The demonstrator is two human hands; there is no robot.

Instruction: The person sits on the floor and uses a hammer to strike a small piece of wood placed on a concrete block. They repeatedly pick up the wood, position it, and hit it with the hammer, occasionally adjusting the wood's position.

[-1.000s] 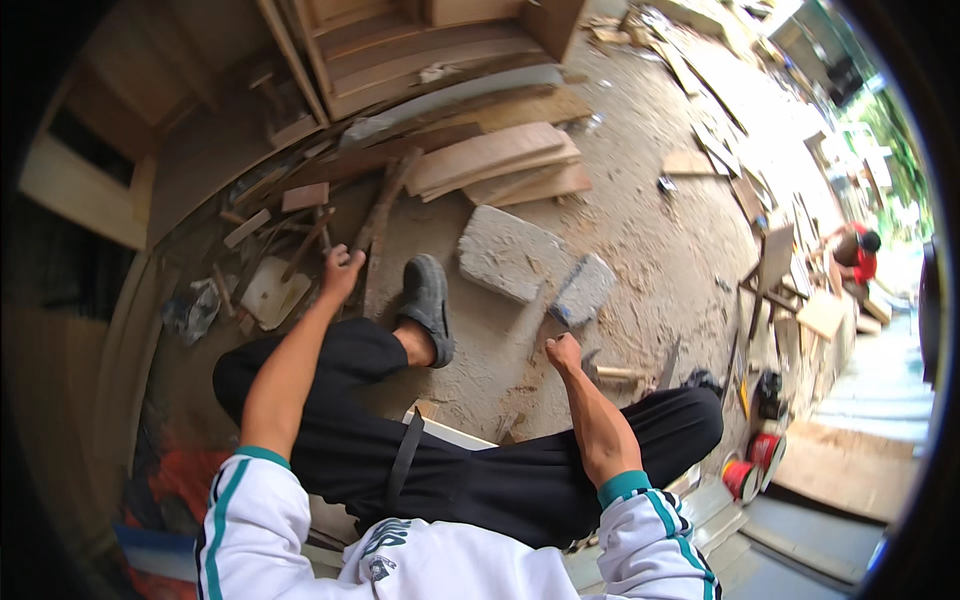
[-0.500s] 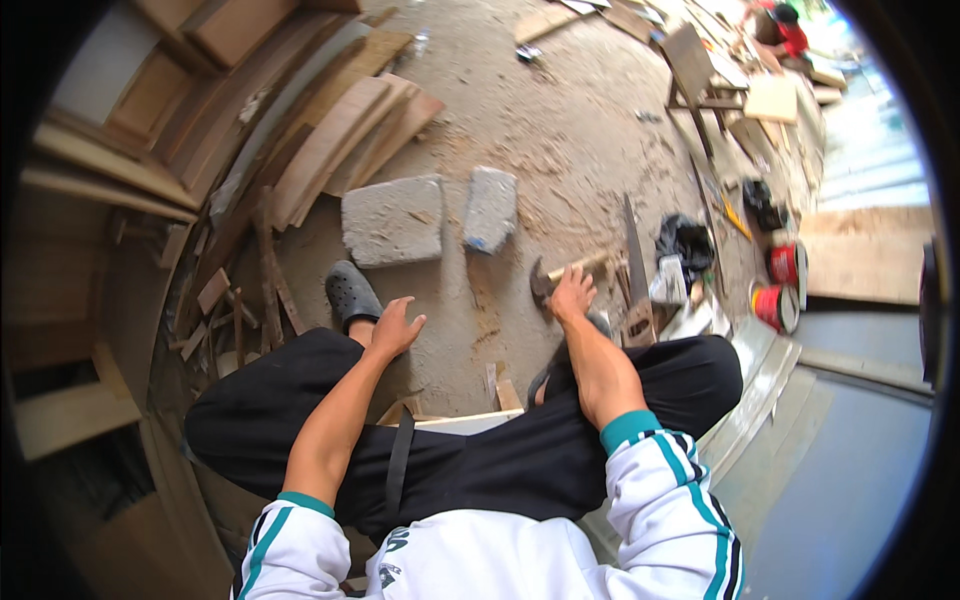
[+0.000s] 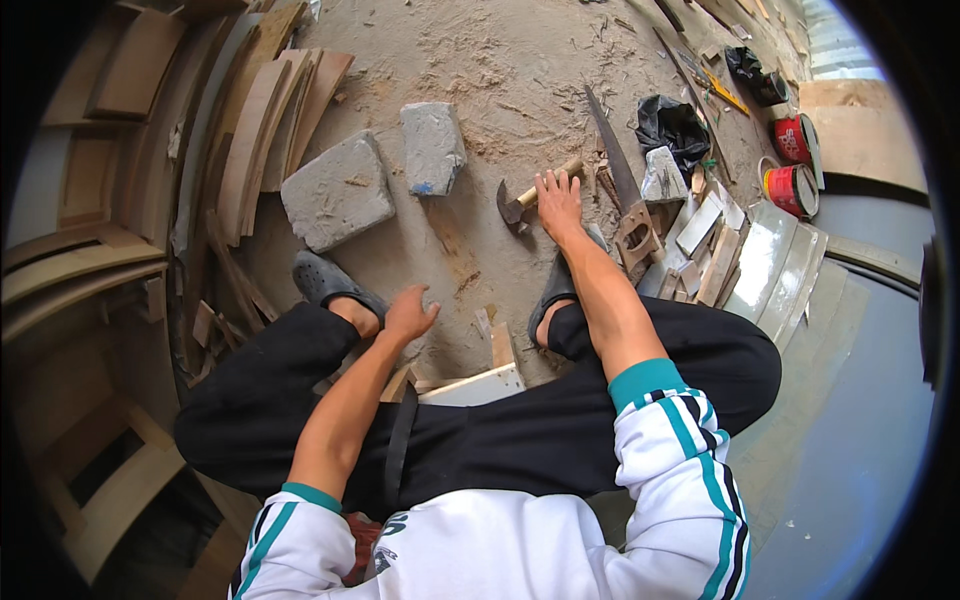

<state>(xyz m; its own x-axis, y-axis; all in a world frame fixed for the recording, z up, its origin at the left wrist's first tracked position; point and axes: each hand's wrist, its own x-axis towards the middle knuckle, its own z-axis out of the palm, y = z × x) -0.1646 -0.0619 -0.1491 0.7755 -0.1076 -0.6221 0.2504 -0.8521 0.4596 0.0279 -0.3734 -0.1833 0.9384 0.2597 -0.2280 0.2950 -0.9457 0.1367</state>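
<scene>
My right hand (image 3: 559, 208) lies over the wooden handle of a hammer (image 3: 522, 203) on the dirt floor. Its fingers are stretched across the handle, not wrapped round it; the hammer's dark head points left. Holding nothing, my left hand (image 3: 410, 314) hovers by my left foot with its fingers loosely apart. Right of the hammer lies a handsaw (image 3: 622, 175), its wooden grip toward me. Ahead of my left hand rest a large grey concrete block (image 3: 338, 192) and a smaller one (image 3: 433, 148).
Curved boards (image 3: 262, 140) and wooden frames line the left. Offcuts (image 3: 715, 240), a black plastic bag (image 3: 672, 130), red cans (image 3: 790, 188) and a yellow tool (image 3: 725, 93) are on the right. A white-edged wooden piece (image 3: 480, 387) sits between my legs.
My view has turned, so the blocks appear farther left and the cans lower. My right hand stays at the hammer's handle, and my left hand remains near my left foot.
</scene>
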